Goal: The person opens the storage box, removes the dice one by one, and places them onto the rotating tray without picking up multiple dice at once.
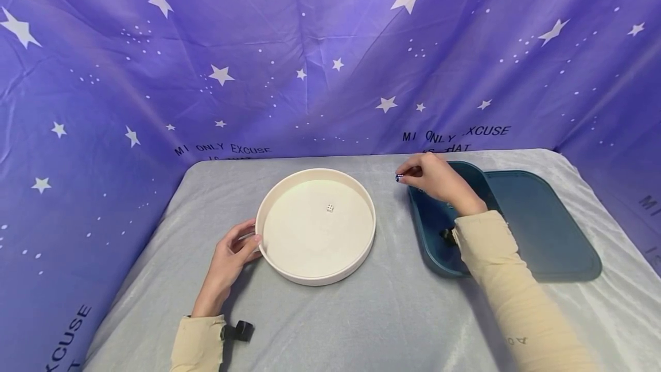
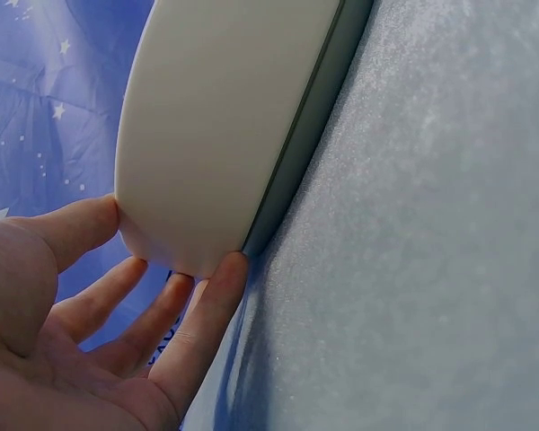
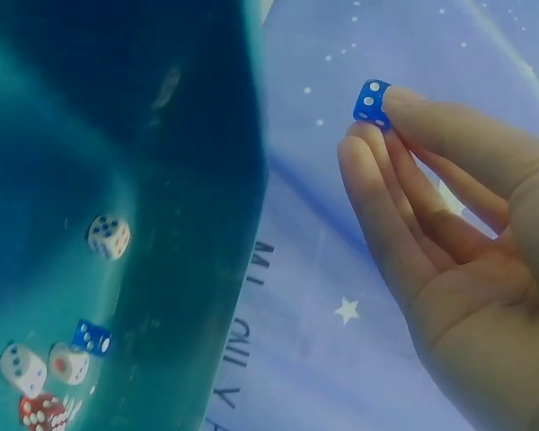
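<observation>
My left hand [image 1: 231, 256] grips the left side of a round cream tray [image 1: 316, 281]. Its thumb is at the rim and the fingers lie against the outer wall, as the left wrist view shows. Inside the tray lies a white die [image 1: 330, 208]. Above the left edge of a dark teal bin [image 1: 422, 245], my right hand [image 1: 441, 181] pinches a blue die [image 3: 372, 103] with white pips between thumb and fingertips. In the bin, the right wrist view shows white dice [image 3: 109, 237], another blue die [image 3: 92, 338] and a red die [image 3: 43, 413].
A flat teal lid or panel [image 1: 547, 228] lies right of the bin, partly beneath the right sleeve. Grey cloth [image 1: 330, 326] covers the table. Purple star-printed fabric [image 1: 320, 27] hangs behind and at the sides.
</observation>
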